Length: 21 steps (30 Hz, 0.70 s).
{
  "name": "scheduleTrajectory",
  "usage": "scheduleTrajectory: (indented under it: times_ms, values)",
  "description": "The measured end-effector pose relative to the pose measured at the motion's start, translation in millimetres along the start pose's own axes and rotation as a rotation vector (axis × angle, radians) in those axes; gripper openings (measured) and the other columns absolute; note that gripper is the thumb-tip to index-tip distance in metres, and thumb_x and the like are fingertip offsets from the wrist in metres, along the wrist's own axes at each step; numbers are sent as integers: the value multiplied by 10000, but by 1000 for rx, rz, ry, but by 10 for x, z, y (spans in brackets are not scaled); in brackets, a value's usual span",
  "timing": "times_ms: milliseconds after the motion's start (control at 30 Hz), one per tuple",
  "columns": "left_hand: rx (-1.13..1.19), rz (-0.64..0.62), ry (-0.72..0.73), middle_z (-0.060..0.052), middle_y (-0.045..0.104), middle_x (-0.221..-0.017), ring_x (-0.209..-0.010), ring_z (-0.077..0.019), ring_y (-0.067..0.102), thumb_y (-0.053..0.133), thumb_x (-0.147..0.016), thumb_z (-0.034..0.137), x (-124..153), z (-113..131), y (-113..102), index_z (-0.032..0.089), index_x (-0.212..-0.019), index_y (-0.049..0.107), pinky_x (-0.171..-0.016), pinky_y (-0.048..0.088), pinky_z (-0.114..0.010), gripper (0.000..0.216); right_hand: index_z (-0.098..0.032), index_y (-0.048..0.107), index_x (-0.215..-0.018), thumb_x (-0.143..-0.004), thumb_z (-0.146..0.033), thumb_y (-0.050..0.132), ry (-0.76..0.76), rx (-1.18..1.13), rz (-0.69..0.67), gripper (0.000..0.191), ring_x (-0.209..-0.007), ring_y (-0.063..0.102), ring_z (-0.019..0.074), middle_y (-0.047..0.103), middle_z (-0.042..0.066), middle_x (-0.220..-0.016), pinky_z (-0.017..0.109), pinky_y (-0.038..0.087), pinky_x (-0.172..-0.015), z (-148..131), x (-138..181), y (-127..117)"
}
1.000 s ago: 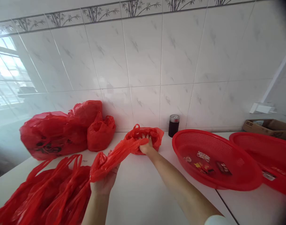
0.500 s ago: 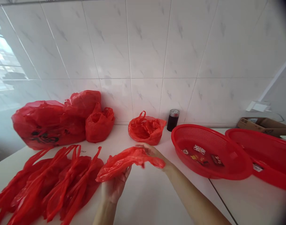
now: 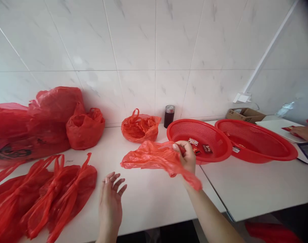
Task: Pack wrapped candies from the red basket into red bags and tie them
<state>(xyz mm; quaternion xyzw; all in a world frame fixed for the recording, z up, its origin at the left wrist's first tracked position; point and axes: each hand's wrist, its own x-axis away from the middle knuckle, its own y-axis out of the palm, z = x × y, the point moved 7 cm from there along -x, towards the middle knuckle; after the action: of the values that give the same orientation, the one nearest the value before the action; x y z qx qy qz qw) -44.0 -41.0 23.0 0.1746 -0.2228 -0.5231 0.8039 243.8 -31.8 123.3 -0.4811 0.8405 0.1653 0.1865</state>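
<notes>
My right hand [image 3: 188, 157] is closed on a thin red plastic bag [image 3: 151, 155], which hangs above the white table and trails over the wrist. My left hand [image 3: 111, 197] holds nothing; its fingers are apart, just left of and below the bag. Left of that hand lie several red plastic bags with their handles tied [image 3: 65, 199]. Behind the held bag, an opened red bag [image 3: 140, 126] stands near the wall with crumpled red plastic in it. To the right, a red mesh basket [image 3: 199, 126] contains a few small wrapped packets.
Full red bags [image 3: 55, 104] are piled at the back left. A dark canister [image 3: 169, 116] with a metal lid stands by the wall. On the right are a second red basket [image 3: 257, 141], a cardboard box [image 3: 245, 115], and another person's hand [image 3: 304, 132] above a scale [image 3: 307, 152].
My left hand has let go of the red bag and dropped away from it. My right hand now grips the bag alone, further right. The view has turned to the right.
</notes>
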Motion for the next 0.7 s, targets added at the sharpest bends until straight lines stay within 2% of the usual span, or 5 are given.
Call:
scheduleTrajectory:
  times_ms: [100,233,433,567,700]
  values:
    - [-244,-205,498,-32,550,-1081,-946,-167,564,563,-859,404,573,378,440,262,-1043,572,-795,519,-304,232,-195,556,-922,-906,-320,553,-170,139,-74,126,-644,546,113,594,1,-772,222,444,-599,-164,240,183]
    - [-728,-527,531,-93,511,-1246,-1131,-246,516,687,-751,318,895,166,856,270,-1276,476,-914,474,-403,568,-203,568,-970,-926,-270,520,-170,86,-270,93,-687,584,114,632,11,-833,221,472,-641,-189,513,458]
    - [-1032,-532,338,-37,639,-918,-789,-183,643,564,-810,282,355,-74,335,234,-923,678,-714,513,-288,168,-216,590,-958,-925,-332,533,-27,52,-202,133,-810,608,134,638,19,-914,243,484,-736,-68,415,88]
    - [-1141,-515,395,-48,637,-974,-788,-195,628,648,-709,221,220,22,-15,260,-768,751,-677,491,-262,125,-210,602,-992,-916,-371,539,-17,185,-111,189,-890,597,162,633,33,-964,282,468,-813,102,301,-383]
    - [-1031,-484,247,-74,629,-1093,-878,-253,600,805,-548,224,318,29,-73,272,-815,775,-752,501,-304,273,-201,601,-1007,-925,-396,510,39,334,-171,230,-864,599,183,641,46,-955,313,465,-803,316,283,-615]
